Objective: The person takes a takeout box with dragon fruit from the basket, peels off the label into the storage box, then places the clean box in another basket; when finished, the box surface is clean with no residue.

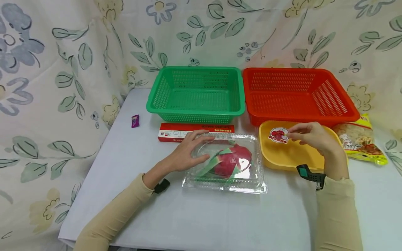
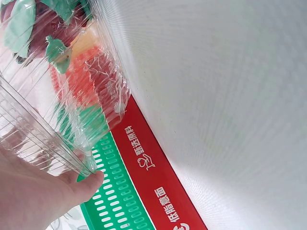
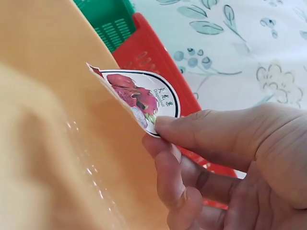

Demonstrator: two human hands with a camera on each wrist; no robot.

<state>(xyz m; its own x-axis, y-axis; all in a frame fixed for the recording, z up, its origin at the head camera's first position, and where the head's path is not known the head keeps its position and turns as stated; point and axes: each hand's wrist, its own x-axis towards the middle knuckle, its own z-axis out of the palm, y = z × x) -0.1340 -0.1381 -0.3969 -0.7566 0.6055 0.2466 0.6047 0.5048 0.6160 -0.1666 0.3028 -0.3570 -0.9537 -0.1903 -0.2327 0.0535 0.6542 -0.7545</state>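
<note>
A clear plastic clamshell box point(image 1: 226, 188) lies closed on the table with a red and green dragon fruit point(image 1: 230, 162) inside. My left hand point(image 1: 191, 151) rests on the box's left side, fingers spread and relaxed; in the left wrist view its thumb point(image 2: 88, 187) is at the plastic edge, and part of the hand shows through the plastic. My right hand point(image 1: 315, 137) pinches a round dragon fruit sticker point(image 3: 139, 96) between thumb and forefinger. The sticker, printed with a fruit picture, is curled at its far edge and held above the yellow tray point(image 1: 301, 160).
Behind stand a green basket point(image 1: 196, 115) and a red basket point(image 1: 301, 116). A red and white tomato sauce box point(image 1: 169, 132) lies behind the clamshell. At the far right is a yellow food bag point(image 1: 361, 139); at the left lies a small purple packet point(image 1: 135, 121).
</note>
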